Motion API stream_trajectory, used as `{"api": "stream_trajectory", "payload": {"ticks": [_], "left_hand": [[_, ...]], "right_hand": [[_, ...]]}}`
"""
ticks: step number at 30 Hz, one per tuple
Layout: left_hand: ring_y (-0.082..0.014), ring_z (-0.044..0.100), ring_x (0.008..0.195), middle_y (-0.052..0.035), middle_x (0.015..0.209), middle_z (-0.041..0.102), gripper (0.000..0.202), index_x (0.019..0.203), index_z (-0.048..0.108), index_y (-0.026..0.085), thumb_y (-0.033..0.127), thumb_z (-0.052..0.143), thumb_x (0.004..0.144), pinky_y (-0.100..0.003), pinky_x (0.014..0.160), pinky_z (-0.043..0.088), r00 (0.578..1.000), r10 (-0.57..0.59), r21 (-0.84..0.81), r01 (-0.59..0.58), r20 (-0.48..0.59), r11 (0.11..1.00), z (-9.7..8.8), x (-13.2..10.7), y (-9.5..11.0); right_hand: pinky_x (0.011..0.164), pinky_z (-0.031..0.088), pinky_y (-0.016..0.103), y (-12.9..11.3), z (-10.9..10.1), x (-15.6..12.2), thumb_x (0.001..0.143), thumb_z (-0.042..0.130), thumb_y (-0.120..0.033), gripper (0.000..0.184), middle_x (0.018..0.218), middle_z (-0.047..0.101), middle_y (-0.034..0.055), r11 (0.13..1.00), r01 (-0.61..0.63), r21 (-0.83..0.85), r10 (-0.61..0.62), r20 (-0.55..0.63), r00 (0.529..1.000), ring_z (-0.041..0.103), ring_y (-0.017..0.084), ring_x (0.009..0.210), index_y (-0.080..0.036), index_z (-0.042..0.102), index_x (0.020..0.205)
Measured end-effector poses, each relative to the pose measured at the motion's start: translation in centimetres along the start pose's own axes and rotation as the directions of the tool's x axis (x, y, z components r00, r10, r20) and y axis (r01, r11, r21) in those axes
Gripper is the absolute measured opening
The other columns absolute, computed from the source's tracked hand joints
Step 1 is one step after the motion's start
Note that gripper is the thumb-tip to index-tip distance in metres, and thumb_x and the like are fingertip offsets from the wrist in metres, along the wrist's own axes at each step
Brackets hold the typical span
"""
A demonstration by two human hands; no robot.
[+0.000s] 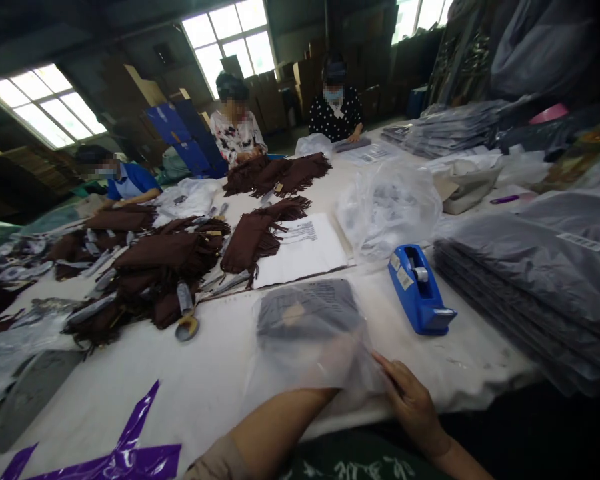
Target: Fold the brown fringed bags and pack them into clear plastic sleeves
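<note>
A clear plastic bag (305,333) lies on the white table (200,380) in front of me with a dark brown folded item inside its far half. My left hand (337,360) is pushed inside the bag's open near end and shows only dimly through the plastic; its fingers cannot be made out. My right hand (413,403) rests on the bag's right near corner, fingers stretched forward and pressing the plastic flat. A blue tape dispenser (420,290) stands just right of the bag.
Piles of brown fringed bags (170,257) cover the left and middle of the table. Stacks of packed bags (540,280) rise at the right. A white printed sheet (305,250) and crumpled plastic (387,210) lie beyond. Three people work at the far side. Purple tape (125,453) lies near left.
</note>
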State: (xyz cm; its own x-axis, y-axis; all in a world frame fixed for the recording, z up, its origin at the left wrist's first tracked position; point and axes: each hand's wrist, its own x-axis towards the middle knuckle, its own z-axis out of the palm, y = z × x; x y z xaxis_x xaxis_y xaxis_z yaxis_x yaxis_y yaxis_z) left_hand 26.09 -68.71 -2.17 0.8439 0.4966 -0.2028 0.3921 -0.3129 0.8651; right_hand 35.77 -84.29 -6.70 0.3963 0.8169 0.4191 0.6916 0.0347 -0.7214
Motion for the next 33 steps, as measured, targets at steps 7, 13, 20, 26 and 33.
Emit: {"api": "stream_trajectory", "payload": {"ticks": [7, 13, 20, 26, 33], "left_hand": [[-0.0311, 0.047, 0.12, -0.01, 0.127, 0.054, 0.043, 0.129, 0.049, 0.023, 0.027, 0.041, 0.087, -0.046, 0.103, 0.038, 0.994, 0.088, 0.357, -0.057, -0.07, 0.932, -5.5, -13.2, -4.1], [-0.0344, 0.055, 0.108, -0.0119, 0.114, 0.062, 0.031, 0.109, 0.063, 0.02, 0.026, 0.044, 0.086, -0.05, 0.097, 0.041, 0.952, 0.17, 0.574, 0.007, -0.253, 0.819, -7.9, -13.7, -8.6], [-0.0251, 0.057, 0.105, -0.0124, 0.112, 0.062, 0.026, 0.106, 0.059, 0.017, 0.018, 0.044, 0.085, -0.041, 0.089, 0.049, 0.944, 0.26, 0.726, -0.033, -0.203, 0.687, -7.7, -11.1, -9.7], [-0.0221, 0.063, 0.095, -0.0149, 0.113, 0.061, 0.038, 0.113, 0.053, 0.012, 0.003, 0.035, 0.081, -0.039, 0.079, 0.055, 0.9, 0.242, 0.777, 0.148, -0.362, 0.611, -6.6, -8.2, -10.9], [-0.0162, 0.067, 0.088, -0.0074, 0.113, 0.065, 0.033, 0.118, 0.054, 0.021, 0.02, 0.042, 0.088, -0.02, 0.072, 0.056, 0.85, 0.516, 0.764, -0.263, -0.105, 0.589, -7.0, -16.8, -8.5]], "right_hand": [[0.088, 0.048, 0.038, 0.0, -1.3, -0.9, 0.089, 0.047, -0.034, 0.042, 0.097, 0.058, 0.0043, 0.971, -0.233, -0.046, 0.233, -0.003, 0.972, 0.058, 0.019, 0.089, -0.027, 0.044, 0.13], [0.106, 0.033, 0.047, -1.9, -1.0, 1.9, 0.088, 0.048, -0.025, 0.044, 0.132, 0.044, 0.0061, 0.997, 0.025, -0.078, -0.022, 0.033, 0.999, 0.042, 0.025, 0.122, -0.027, 0.043, 0.131], [0.11, 0.027, 0.048, -1.8, -0.7, 1.7, 0.09, 0.037, -0.018, 0.044, 0.142, 0.034, 0.0034, 0.994, -0.008, -0.105, 0.022, 0.13, 0.991, 0.034, 0.024, 0.13, -0.027, 0.041, 0.133], [0.113, 0.018, 0.047, -0.4, 0.0, -0.9, 0.086, 0.025, -0.008, 0.054, 0.149, 0.021, 0.0002, 0.996, 0.013, -0.088, 0.007, 0.231, 0.973, 0.024, 0.023, 0.135, -0.027, 0.04, 0.134], [0.112, 0.022, 0.043, 1.1, -0.7, -0.5, 0.085, 0.03, -0.009, 0.056, 0.149, 0.022, 0.0004, 0.982, 0.129, -0.138, -0.082, 0.304, 0.949, 0.024, 0.023, 0.135, -0.027, 0.035, 0.137]]}}
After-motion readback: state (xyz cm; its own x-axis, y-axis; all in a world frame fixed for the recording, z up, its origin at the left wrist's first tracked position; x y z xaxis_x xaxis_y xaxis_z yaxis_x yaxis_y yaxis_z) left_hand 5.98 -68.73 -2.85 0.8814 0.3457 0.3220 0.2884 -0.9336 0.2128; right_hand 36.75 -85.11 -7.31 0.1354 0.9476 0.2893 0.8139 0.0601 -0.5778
